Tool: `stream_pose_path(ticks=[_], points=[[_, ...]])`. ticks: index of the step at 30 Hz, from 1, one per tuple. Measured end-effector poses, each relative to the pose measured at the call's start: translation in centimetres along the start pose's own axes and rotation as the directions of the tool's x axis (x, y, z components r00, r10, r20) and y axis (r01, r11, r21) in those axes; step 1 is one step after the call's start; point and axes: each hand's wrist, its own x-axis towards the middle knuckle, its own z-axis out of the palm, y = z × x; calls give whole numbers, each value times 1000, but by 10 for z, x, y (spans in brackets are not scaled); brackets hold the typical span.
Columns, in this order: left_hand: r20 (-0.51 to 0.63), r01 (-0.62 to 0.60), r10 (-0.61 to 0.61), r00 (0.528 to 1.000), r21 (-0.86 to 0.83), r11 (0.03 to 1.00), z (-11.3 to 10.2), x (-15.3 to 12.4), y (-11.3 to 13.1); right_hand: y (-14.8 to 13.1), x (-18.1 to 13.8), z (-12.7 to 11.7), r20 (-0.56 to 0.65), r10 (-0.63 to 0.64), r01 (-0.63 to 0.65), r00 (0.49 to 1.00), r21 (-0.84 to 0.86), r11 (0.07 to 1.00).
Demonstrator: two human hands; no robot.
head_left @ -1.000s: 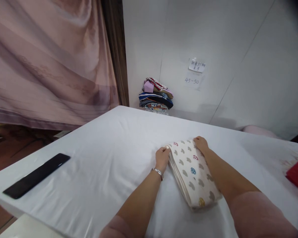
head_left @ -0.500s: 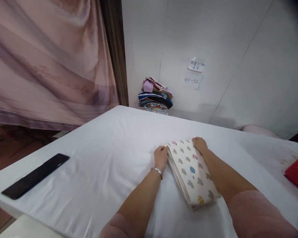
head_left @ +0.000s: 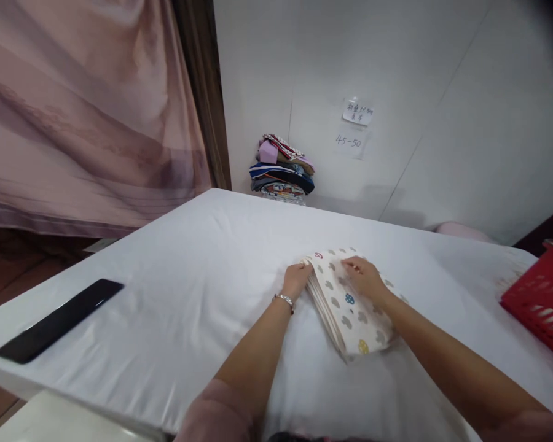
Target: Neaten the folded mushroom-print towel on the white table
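A folded cream cloth [head_left: 350,307] printed with small grey, red and blue shapes lies on the white table [head_left: 188,294]. My left hand [head_left: 296,278] is curled against the cloth's far left corner, fingers closed on the stacked edges. A thin bracelet sits on that wrist. My right hand [head_left: 364,276] rests flat on top of the cloth near its far end, fingers stretched out.
A long black flat object [head_left: 58,319] lies near the table's left edge. A red plastic basket [head_left: 541,301] stands at the right edge. A pile of folded clothes [head_left: 281,172] sits against the white wall, under two paper notes [head_left: 354,126]. A pink curtain [head_left: 83,110] hangs at left.
My right hand slid from the cloth's far right corner onto its top. The view shifted, bringing more of the red basket into sight.
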Motion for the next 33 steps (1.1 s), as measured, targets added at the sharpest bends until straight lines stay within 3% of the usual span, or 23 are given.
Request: stream_pose_path(ticks=[3,6,11,22,33], points=[[78,2,-6,997,47,999,-3,-6,1,-23,-44,-1,91,-64,54,994,107,993],[153,-7,-4,988,71,997,-2,-16,2,-33,-75,-2,133,-35,19,991,121,993],[240,-19,2,971,70,997,5,-37,5,-41,-93,-1,150,1,-9,989,53,999],[117,-33,36,993,-26,999,2,-53,-2,-59,-111,5,167,-91,106,982,-83,991],[103,-38,30,994,69,997,6,-46,-14,-67,-131,8,172,-212,250,962,-238,939]])
